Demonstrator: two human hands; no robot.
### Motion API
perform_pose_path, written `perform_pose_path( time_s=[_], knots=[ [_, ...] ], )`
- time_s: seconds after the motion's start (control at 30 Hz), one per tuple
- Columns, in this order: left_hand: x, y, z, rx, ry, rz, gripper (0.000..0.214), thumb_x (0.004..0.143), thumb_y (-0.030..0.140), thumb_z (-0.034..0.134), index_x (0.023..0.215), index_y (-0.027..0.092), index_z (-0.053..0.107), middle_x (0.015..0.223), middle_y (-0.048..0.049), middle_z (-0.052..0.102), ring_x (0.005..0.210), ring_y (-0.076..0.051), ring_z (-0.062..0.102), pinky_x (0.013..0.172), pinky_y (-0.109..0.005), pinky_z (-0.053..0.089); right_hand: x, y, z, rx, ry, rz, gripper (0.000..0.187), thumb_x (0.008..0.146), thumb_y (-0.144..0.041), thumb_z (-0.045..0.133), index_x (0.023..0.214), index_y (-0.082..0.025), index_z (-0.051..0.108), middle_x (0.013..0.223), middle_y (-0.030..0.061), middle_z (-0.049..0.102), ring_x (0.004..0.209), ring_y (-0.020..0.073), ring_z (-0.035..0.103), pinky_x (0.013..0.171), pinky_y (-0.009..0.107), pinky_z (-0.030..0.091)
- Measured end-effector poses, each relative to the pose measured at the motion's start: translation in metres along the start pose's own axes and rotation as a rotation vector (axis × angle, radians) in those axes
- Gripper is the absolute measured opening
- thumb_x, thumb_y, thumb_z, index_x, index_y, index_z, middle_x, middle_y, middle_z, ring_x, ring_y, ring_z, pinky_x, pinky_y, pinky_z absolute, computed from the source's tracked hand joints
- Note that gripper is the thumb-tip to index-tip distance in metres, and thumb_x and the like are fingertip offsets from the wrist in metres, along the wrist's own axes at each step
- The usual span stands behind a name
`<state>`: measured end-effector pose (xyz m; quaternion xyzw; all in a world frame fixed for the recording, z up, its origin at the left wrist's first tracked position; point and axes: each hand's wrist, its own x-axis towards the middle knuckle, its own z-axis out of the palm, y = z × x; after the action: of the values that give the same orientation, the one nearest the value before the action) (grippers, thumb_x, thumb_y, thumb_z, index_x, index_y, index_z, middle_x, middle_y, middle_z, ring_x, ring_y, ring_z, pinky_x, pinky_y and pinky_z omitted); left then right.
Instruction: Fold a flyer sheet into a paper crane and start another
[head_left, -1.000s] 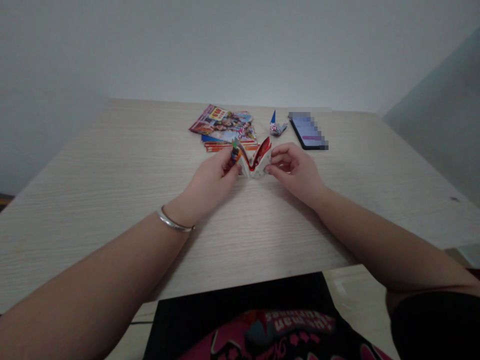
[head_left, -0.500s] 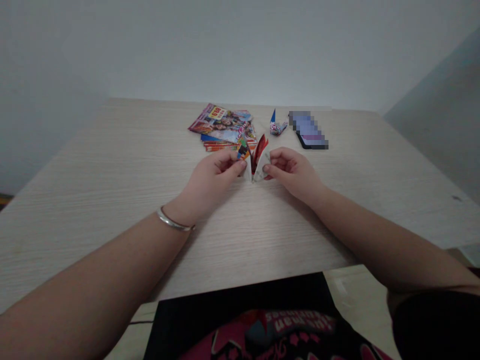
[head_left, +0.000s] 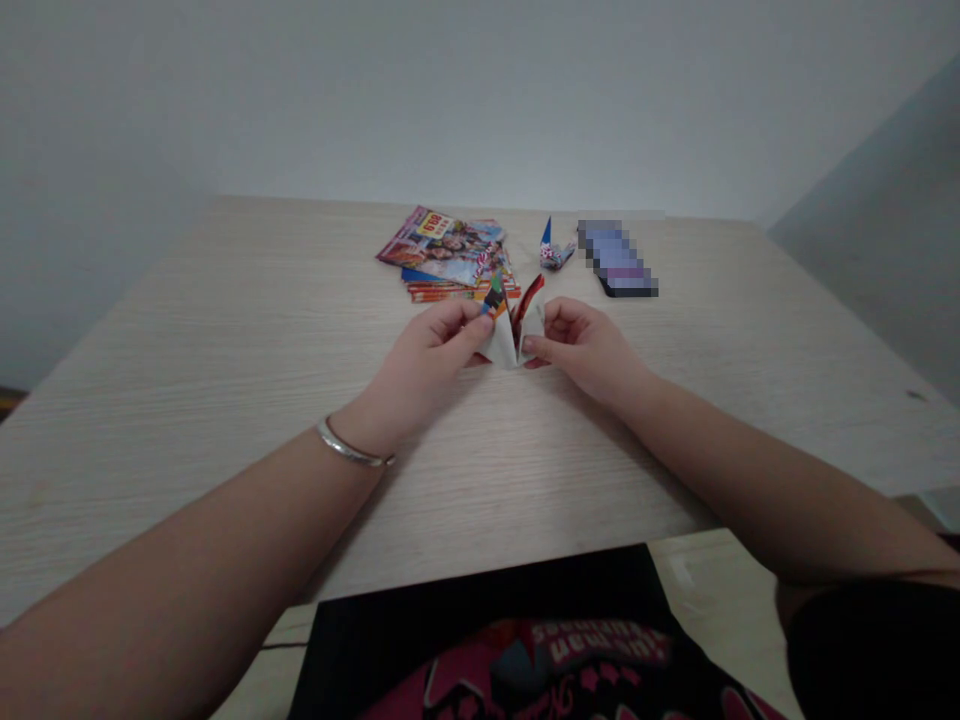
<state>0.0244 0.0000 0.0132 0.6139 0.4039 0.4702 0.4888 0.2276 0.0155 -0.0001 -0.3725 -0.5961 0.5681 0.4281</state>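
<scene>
Both hands hold a piece of folded paper (head_left: pixel 501 345), white outside with red, blue, green and orange print. Two points of it stand up, with a V-shaped gap between them. My left hand (head_left: pixel 442 345) pinches its left side between thumb and fingers. At the right side, my right hand (head_left: pixel 581 340) is closed on the paper, thumb in front and the other fingers curled behind. The paper is just above the table surface; whether its bottom tip touches I cannot tell.
Behind the paper lies a stack of colourful printed leaflets (head_left: pixel 442 245). A small folded paper figure (head_left: pixel 553 255) with a blue point stands to their right. Beside it is a phone (head_left: pixel 619 262), its screen pixelated. The pale wooden table (head_left: pixel 225 350) meets a wall at the back.
The folded paper has shifted slightly right and turned a little. Its left flap shows more white face, and my right thumb sits a bit lower on it.
</scene>
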Motion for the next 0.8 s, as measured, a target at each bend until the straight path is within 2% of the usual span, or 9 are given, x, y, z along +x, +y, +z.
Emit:
perform_pose_path(
  time_s=[0.1, 0.23, 0.37, 0.53, 0.67, 0.8],
  knots=[
    [0.0001, -0.0013, 0.0002, 0.019, -0.003, 0.014, 0.021, 0.093, 0.039, 0.065, 0.085, 0.021, 0.061, 0.079, 0.0002, 0.061, 0.070, -0.013, 0.057, 0.063, -0.025, 0.052, 0.0005, 0.0002, 0.0010, -0.018, -0.023, 0.021, 0.043, 0.068, -0.041, 0.092, 0.080, -0.023, 0.054, 0.077, -0.0041, 0.070, 0.071, 0.0117, 0.068, 0.066, 0.028, 0.062],
    [0.0025, -0.0049, -0.0014, 0.048, 0.004, 0.066, 0.015, 0.089, 0.034, 0.070, 0.092, 0.024, 0.060, 0.075, 0.0021, 0.059, 0.066, -0.014, 0.056, 0.061, -0.026, 0.051, -0.0012, -0.0026, 0.0035, -0.032, -0.040, 0.032, 0.043, 0.069, -0.045, 0.091, 0.080, -0.023, 0.056, 0.076, -0.0038, 0.069, 0.069, 0.0120, 0.068, 0.065, 0.028, 0.062],
    [0.0013, -0.0035, -0.0013, 0.078, 0.005, 0.069, 0.013, 0.088, 0.028, 0.068, 0.083, 0.022, 0.057, 0.076, 0.0010, 0.060, 0.070, -0.014, 0.059, 0.064, -0.027, 0.051, -0.0017, -0.0056, 0.0047, -0.009, 0.011, 0.019, 0.043, 0.073, -0.055, 0.086, 0.082, -0.023, 0.060, 0.077, -0.0030, 0.071, 0.067, 0.0117, 0.067, 0.063, 0.028, 0.061],
    [0.0006, -0.0005, 0.0021, 0.049, 0.020, 0.087, 0.008, 0.089, 0.029, 0.064, 0.090, 0.023, 0.058, 0.080, 0.0014, 0.062, 0.070, -0.014, 0.057, 0.064, -0.027, 0.049, -0.0017, -0.0035, 0.0044, -0.073, -0.026, 0.009, 0.037, 0.072, -0.046, 0.086, 0.075, -0.023, 0.057, 0.072, -0.0033, 0.067, 0.067, 0.0127, 0.065, 0.065, 0.030, 0.058],
    [0.0018, 0.0007, 0.0019, 0.092, 0.047, 0.174, 0.010, 0.087, 0.030, 0.066, 0.089, 0.022, 0.061, 0.081, 0.0004, 0.064, 0.074, -0.015, 0.059, 0.070, -0.028, 0.050, -0.0031, -0.0027, 0.0055, -0.132, -0.015, -0.068, 0.030, 0.072, -0.037, 0.086, 0.079, -0.023, 0.060, 0.072, -0.0040, 0.065, 0.066, 0.0117, 0.060, 0.064, 0.029, 0.053],
    [-0.0002, 0.0037, 0.0025, 0.118, 0.042, 0.155, 0.010, 0.086, 0.029, 0.067, 0.084, 0.022, 0.061, 0.080, -0.0002, 0.063, 0.074, -0.015, 0.058, 0.070, -0.029, 0.050, -0.0036, -0.0071, 0.0068, -0.096, 0.043, -0.169, 0.030, 0.075, -0.040, 0.085, 0.092, -0.026, 0.065, 0.082, -0.0026, 0.070, 0.073, 0.0133, 0.064, 0.068, 0.029, 0.054]
  ],
)
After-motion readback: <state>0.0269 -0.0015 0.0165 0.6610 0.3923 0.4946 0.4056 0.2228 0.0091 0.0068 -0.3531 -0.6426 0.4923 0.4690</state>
